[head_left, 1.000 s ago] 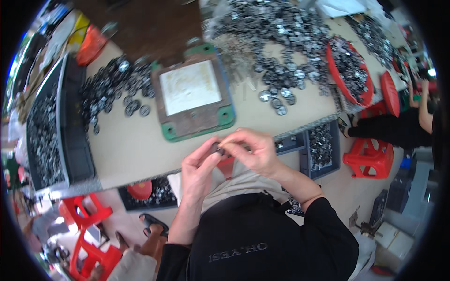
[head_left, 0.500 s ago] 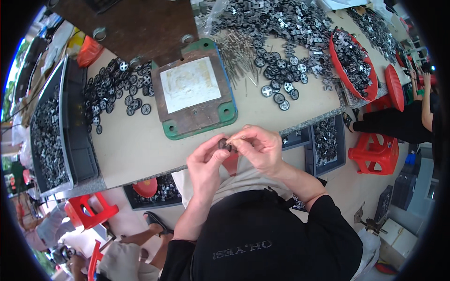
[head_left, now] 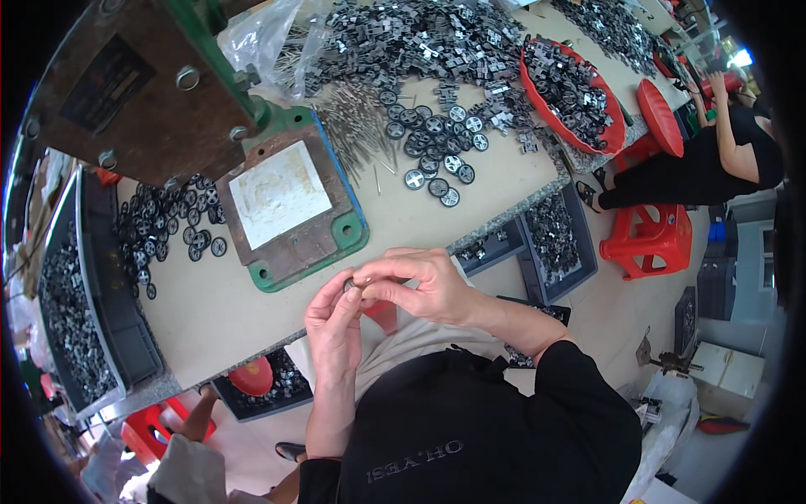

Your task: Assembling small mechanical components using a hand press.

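Observation:
My left hand (head_left: 334, 323) is closed, holding a small dark wheel (head_left: 348, 286) between thumb and fingertips. The fingers of my right hand (head_left: 420, 286) are pinched at the same wheel, near a thin shiny bit that looks like a metal pin; the fingertips mostly hide it. Both hands are in front of my body at the table's near edge. Beyond them stands a green and brown press base (head_left: 302, 259) with a white plate (head_left: 280, 197) on it. Black wheels with silver spokes (head_left: 437, 143) lie loose past the press's right side, with thin metal pins (head_left: 361, 122) beside them.
More wheels (head_left: 168, 210) lie left of the press, near a grey bin (head_left: 117, 277) of small parts. Dark metal parts (head_left: 420, 42) are heaped at the back, beside a red basket (head_left: 617, 126). Crates (head_left: 579, 281) sit below the table. Another person (head_left: 714, 151) stands at the far right, by a red stool (head_left: 646, 244).
The view has turned, so the press and table sit further left. Both hands stay together at the wheel, and my right fingers are now bent closer over it.

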Demonstrator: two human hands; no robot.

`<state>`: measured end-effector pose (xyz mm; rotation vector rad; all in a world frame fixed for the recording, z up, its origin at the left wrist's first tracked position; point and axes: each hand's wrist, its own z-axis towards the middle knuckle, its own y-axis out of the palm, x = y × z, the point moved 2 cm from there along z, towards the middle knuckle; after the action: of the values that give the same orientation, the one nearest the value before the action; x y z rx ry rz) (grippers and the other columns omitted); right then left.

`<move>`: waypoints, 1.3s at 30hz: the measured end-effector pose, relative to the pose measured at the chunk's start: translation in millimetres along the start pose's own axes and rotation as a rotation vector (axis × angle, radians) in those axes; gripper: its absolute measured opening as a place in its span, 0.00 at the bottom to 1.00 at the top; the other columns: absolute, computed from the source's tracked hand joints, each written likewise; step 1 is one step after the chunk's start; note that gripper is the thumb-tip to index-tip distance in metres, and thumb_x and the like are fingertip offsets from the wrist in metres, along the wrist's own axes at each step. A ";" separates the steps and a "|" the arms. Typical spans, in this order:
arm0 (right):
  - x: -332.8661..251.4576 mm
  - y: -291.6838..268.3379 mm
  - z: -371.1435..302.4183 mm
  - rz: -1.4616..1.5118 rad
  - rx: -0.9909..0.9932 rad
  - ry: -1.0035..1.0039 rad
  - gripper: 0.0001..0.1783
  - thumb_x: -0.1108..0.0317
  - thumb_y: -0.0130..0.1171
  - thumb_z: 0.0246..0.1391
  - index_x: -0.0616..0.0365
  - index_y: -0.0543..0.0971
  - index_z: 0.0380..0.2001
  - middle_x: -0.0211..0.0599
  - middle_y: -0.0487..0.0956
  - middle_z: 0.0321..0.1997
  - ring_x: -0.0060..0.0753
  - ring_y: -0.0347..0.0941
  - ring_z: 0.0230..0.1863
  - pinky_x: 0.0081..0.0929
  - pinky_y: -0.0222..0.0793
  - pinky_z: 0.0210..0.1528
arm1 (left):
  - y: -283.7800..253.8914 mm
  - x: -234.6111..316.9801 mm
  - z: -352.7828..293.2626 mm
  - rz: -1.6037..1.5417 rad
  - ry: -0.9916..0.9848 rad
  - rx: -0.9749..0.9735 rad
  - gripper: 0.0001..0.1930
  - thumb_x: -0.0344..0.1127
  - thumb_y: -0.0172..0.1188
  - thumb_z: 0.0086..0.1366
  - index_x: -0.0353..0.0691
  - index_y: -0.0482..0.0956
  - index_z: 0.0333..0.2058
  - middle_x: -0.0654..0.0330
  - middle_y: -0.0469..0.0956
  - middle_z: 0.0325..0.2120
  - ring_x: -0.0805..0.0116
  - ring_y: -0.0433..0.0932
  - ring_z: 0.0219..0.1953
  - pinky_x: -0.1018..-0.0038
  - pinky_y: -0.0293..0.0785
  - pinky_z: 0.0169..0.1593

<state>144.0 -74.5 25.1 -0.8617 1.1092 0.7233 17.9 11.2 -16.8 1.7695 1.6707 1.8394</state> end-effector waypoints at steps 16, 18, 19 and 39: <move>52.5 -174.6 49.1 -0.937 0.640 0.186 0.14 0.68 0.58 0.45 0.59 0.74 0.37 0.43 0.73 0.35 0.46 0.71 0.37 0.35 0.66 0.38 | 0.0 4.0 -0.2 0.040 -0.051 -0.023 0.15 0.23 0.54 0.58 0.32 0.71 0.45 0.49 0.76 0.38 0.63 0.78 0.37 0.73 0.75 0.42; 55.3 -177.4 53.6 -0.961 0.666 0.138 0.16 0.68 0.58 0.45 0.59 0.73 0.39 0.44 0.72 0.37 0.47 0.70 0.38 0.36 0.66 0.39 | -0.1 4.1 0.2 0.038 -0.058 -0.048 0.15 0.23 0.54 0.57 0.32 0.71 0.45 0.49 0.76 0.38 0.63 0.78 0.37 0.73 0.75 0.42; 60.0 -181.6 55.6 -0.964 0.621 0.141 0.18 0.67 0.59 0.44 0.60 0.72 0.40 0.45 0.72 0.39 0.49 0.70 0.39 0.38 0.65 0.40 | -0.4 4.1 0.3 0.039 -0.055 -0.045 0.15 0.23 0.54 0.57 0.32 0.71 0.45 0.49 0.76 0.38 0.63 0.78 0.37 0.73 0.75 0.42; 33.7 -21.0 7.5 0.983 0.012 0.426 0.14 0.76 0.53 0.52 0.61 0.70 0.43 0.41 0.75 0.41 0.30 0.74 0.39 0.27 0.72 0.44 | 6.4 9.9 -1.0 0.215 0.071 0.021 0.16 0.23 0.59 0.54 0.30 0.72 0.43 0.54 0.77 0.34 0.65 0.78 0.34 0.74 0.75 0.40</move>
<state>174.9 -75.8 -0.9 -0.4183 1.9522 1.3646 17.6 14.9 -5.6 1.9845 1.5821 1.9991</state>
